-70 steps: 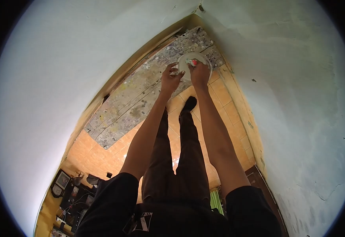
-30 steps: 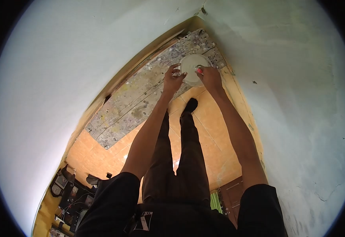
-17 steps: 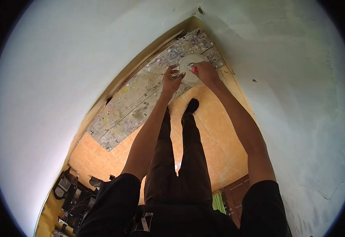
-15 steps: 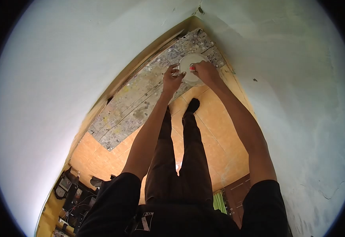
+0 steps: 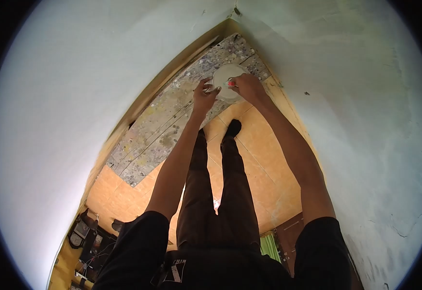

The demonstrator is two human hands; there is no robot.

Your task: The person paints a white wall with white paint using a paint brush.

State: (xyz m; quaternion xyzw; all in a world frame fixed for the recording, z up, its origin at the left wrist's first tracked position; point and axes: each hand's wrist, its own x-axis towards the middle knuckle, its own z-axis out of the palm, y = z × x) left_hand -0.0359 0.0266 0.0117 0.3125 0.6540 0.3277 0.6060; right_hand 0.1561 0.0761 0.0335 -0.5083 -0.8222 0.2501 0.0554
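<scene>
A round, whitish tub (image 5: 228, 72) stands on a paint-spattered board, between my hands. My left hand (image 5: 204, 98) is at its left edge, thumb and fingers curved and apart, the thumb tip overlapping the edge. Over the middle of the tub my right hand (image 5: 247, 88) has its fingers closed on a small red object (image 5: 231, 83) with a pale part beside it. Most of that object is hidden by the fingers, and I cannot tell its kind.
The spattered board (image 5: 158, 121) runs along the left wall to the corner. Orange tiled floor (image 5: 264, 159) lies under my legs and one dark-covered foot (image 5: 233, 127). Pale walls (image 5: 361, 121) rise close on both sides. Dark equipment with cables (image 5: 95, 246) is at lower left.
Hands and tub appear slightly farther left as the view shifts. A little more of the red object and its pale part shows at my right fingertips.
</scene>
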